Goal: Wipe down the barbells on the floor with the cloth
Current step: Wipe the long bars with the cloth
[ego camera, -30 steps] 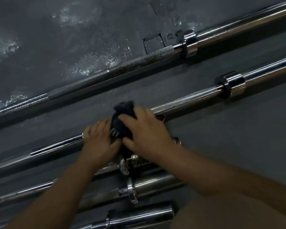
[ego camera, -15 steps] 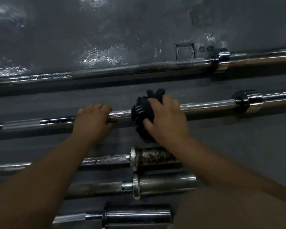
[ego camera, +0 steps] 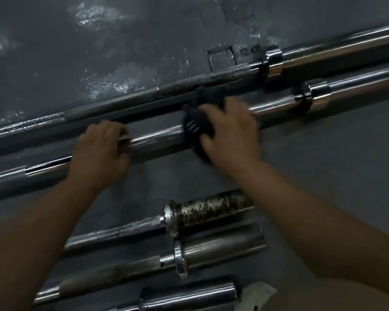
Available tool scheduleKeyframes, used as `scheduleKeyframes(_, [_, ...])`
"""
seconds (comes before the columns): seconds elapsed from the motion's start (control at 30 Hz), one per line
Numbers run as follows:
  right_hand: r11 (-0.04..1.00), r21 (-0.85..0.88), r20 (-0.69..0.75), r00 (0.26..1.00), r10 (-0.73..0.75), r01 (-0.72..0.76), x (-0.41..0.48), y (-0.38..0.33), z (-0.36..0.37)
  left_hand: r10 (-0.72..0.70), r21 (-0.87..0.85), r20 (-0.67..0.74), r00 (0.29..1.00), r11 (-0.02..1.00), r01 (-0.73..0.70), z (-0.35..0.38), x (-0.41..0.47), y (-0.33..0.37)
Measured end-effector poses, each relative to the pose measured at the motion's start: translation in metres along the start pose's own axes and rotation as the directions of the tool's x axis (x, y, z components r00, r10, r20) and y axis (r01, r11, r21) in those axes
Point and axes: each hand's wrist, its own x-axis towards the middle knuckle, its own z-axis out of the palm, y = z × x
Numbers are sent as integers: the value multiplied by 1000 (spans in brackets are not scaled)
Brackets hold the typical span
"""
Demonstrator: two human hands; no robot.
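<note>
head view, looking down: both bare forearms reach away from the body onto one bar. the left hand (ego camera: 99, 151) lies knuckles up, its fingers curled over the middle barbell (ego camera: 157, 136) and gripping the shaft. the right hand (ego camera: 231, 131) sits further right on the same shaft. its fingers are bent round a dark cloth (ego camera: 195, 124) and its thumb points left along the near side. this hand is a little blurred.

the dark floor (ego camera: 323, 164) has pale scuffed patches at the far left. a far barbell (ego camera: 211, 78) with a rough, pitted shaft runs just beyond the middle one. its shiny collar and thick sleeve are at the right. the middle barbell's own collar (ego camera: 303, 97) shows to the right of the right hand.

nearer, between the forearms, lie three shorter bar ends. there is a rusty sleeve (ego camera: 211, 209), a grey sleeve (ego camera: 220, 245) beside it, and a chrome sleeve (ego camera: 189, 295) nearest. a pale crumpled scrap (ego camera: 256, 292) lies just right of the chrome sleeve. the left forearm covers the left parts of these near bars.

the cloth is bunched on the middle barbell under the right palm and fingers. it bulges out to the left and far side of that hand and hides the shaft there. a stretch of bare knurled shaft separates it from the left hand.
</note>
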Motion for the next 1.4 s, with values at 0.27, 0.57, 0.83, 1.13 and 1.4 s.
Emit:
scheduleKeyframes(0.27, [869,172,-221,841,493,-464,6,109,-21,-60,154,65,996,987,50,45,-21,47])
scheduleKeyframes(0.57, [989,106,34,993,-111,107,25,28,-3,-55,102,142,988,994,40,23,10,31])
scheduleKeyframes(0.83, [858,124,-155,845,513,-498,13,51,-5,-114,86,186,976,991,99,20,11,42])
scheduleKeyframes(1.13, [928,316,-125,962,244,-194,10,73,-40,-88,41,171,981,996,82,1,-22,52])
scheduleKeyframes(1.4, [976,203,227,973,32,-79,-36,-1,-10,-137,90,194,971,988,122,23,-30,96])
